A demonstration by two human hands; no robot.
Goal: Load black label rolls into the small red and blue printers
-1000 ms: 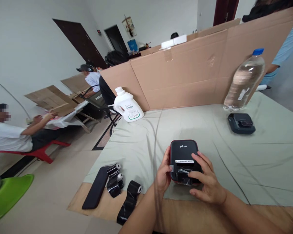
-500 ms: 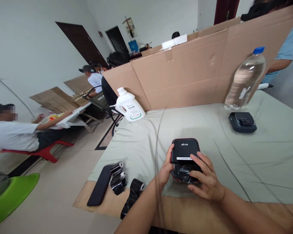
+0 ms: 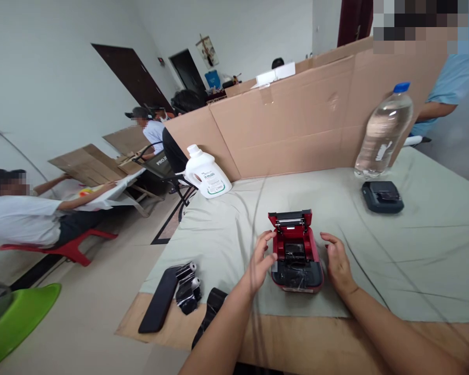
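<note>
A small label printer (image 3: 316, 273) stands on the cloth in front of me with its lid (image 3: 289, 216) raised, showing a red inside. Black film (image 3: 295, 252) lies in its well and runs out over the dark front. My left hand (image 3: 261, 260) is at the printer's left side, fingers and thumb apart; whether the fingertips touch the casing I cannot tell. To the right of the printer, my right hand (image 3: 338, 260) is held a little away from it, fingers loosely curved and holding nothing.
Left of my arms lie a dark flat case (image 3: 158, 302), small black rolls (image 3: 188, 291) and another black roll (image 3: 211, 315), partly hidden. A second printer (image 3: 382, 198), a water bottle (image 3: 385, 133) and a white jug (image 3: 208, 174) stand farther back by the cardboard partition (image 3: 297, 120). Other people sit nearby.
The printer's lid has swung up and its red inside now shows. My right hand has left the printer's front and moved to its right side. The left hand stays at the left side.
</note>
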